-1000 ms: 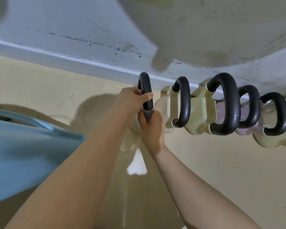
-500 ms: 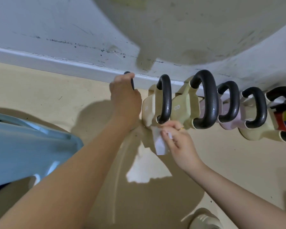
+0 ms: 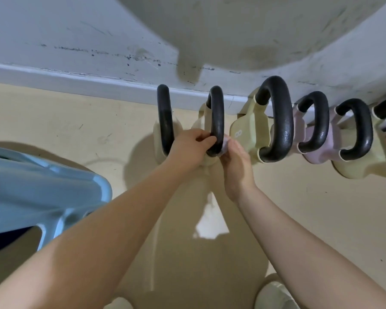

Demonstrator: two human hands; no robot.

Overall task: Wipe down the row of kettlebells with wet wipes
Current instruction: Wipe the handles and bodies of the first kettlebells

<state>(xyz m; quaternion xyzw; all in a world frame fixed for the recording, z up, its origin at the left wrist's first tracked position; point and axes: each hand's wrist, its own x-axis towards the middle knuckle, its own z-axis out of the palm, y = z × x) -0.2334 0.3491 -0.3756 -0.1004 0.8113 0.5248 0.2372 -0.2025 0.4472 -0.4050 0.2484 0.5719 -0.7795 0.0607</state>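
In the head view, the row of kettlebells (image 3: 276,130) stands on the floor along the wall, and the hands are at the second kettlebell (image 3: 216,121) from the row's left end, so I think most of the row is still left to wipe. The left hand (image 3: 191,146) reaches forward with its fingers curled around the bottom of that black handle. Just to the handle's right, the right hand (image 3: 234,157) pinches a small wet wipe (image 3: 225,144) against it, fingers bent close together.
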